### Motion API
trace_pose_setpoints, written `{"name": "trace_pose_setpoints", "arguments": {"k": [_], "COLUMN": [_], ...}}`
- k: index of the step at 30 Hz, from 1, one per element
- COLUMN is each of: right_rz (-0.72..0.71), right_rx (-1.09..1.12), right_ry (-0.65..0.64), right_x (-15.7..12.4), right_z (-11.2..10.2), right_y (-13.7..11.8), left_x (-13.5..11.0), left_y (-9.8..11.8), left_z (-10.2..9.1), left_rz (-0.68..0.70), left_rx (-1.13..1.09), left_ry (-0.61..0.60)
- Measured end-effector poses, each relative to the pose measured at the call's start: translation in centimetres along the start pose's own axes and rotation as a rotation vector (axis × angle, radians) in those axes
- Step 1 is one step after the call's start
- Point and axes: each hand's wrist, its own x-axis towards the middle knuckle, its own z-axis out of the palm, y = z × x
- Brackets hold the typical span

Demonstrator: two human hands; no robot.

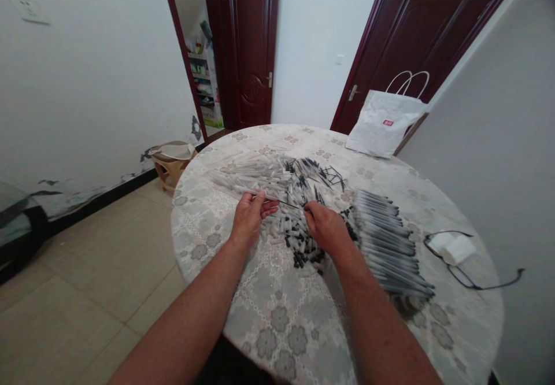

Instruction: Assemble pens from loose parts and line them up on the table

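Observation:
Between the thumb and fingers of my left hand [249,217] is a pale pen barrel [247,191], held nearly level. A thin dark pen refill [288,204] sticks out of it to the right. My right hand [325,223] is closed in a pinch close to the refill's far end; whatever its fingertips hold is hidden. Beyond my left hand lies a pile of pale barrels [251,172]. Dark refills [332,176] are scattered at the back. Under and between my hands are small white and black pen parts [301,237]. Rows of assembled-looking pens [385,240] lie right of my right forearm.
A patterned cloth covers the round table [281,321]. Eyeglasses [472,287] and a white roll or wad of paper [457,249] lie at the right. A white paper bag [385,122] stands at the back right edge. A wooden stool [167,168] is on the floor to the left.

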Motion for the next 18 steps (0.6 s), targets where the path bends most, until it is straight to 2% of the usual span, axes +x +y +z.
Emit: {"name": "trace_pose_setpoints", "arguments": {"k": [6,9,15,18], "right_rz": [-0.093,-0.083,0.036,0.063], "right_rx": [0.236,0.457,1.078,1.260], "right_ry": [0.084,0.075,-0.089,-0.179], "right_x": [-0.2,-0.2,0.0,0.1], "right_z": [0.0,0.1,0.6,0.7], "right_y": [-1.5,-2.4,-2.2,-2.0], "left_x": [-0.5,-0.8,-1.2,-1.3], "left_y": [-0.4,-0.4,0.5,0.6], "left_z": [0.4,0.3,-0.1,-0.1], "left_rz": [-0.073,-0.145,-0.307,-0.374], "left_rx": [0.021,0.005,-0.082,-0.123], "left_ry": [-0.074,-0.176,-0.332,-0.388]}}
